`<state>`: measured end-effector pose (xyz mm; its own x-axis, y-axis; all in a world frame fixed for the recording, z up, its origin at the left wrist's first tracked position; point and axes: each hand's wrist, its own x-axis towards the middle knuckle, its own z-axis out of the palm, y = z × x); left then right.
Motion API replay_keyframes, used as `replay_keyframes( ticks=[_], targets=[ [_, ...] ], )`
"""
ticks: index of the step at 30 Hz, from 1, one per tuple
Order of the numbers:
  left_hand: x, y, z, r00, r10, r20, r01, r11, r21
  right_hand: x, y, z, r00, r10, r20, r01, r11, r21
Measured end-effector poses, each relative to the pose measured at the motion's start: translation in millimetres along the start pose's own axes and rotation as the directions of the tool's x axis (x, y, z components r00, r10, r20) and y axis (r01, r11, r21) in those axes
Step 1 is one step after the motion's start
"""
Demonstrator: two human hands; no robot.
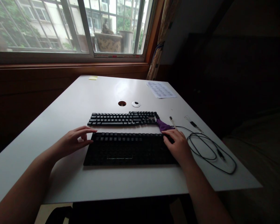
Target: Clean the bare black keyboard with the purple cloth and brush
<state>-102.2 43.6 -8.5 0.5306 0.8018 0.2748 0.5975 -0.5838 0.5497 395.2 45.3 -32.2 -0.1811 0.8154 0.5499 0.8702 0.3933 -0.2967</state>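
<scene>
i see my left hand [76, 141] resting on the worktop [60, 112] at the left end of the near keyboard [128, 149], fingers loosely spread and curved, the fingertips touching or just beside that keyboard's top left corner; it grips nothing. my right hand [177, 144] lies over the keyboard's right end, fingers bent down onto its upper right corner, and i cannot tell whether they pinch anything there. the near keyboard is a dark slab lying flat and square to me, close to the front edge of the worktop, with one row of keycaps visible along its far side. just beyond it, parallel and a little apart, lies a second keyboard [123, 118], slimmer and fully keyed. a purple cloth [163, 125] sits at that one's right end, just past my right fingertips. right of my right hand a black cable [210, 154] loops on the worktop, and two small slim tools [172, 121] lie near it. further back are a round cable hole [122, 103], a white cap [135, 104] beside it, a printed sheet [161, 89] and a yellow sticky note [92, 77] near the window [67, 28]
</scene>
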Motion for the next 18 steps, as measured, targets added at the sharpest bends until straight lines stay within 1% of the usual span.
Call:
replay_keyframes(
  ticks=[3,9,15,18],
  targets=[
    [0.6,0.3,0.2,1.000,-0.001,-0.006,0.001,1.000,-0.002,-0.7,0.1,0.4,1.000,-0.008,0.015,0.008,1.000,0.001],
    [-0.3,-0.2,0.7,1.000,-0.020,-0.007,0.020,1.000,0.019,-0.5,-1.0,0.0,1.000,-0.013,0.008,0.013,1.000,0.012],
    [0.6,-0.4,-0.4,1.000,0.007,-0.020,-0.007,1.000,0.030,1.2,-3.7,-1.2,1.000,-0.004,-0.001,0.004,1.000,0.030],
    [0.4,-0.8,-0.5,1.000,0.000,-0.013,0.001,0.999,0.044,1.4,-3.0,-1.2,1.000,-0.006,0.003,0.006,1.000,0.028]
  ],
)
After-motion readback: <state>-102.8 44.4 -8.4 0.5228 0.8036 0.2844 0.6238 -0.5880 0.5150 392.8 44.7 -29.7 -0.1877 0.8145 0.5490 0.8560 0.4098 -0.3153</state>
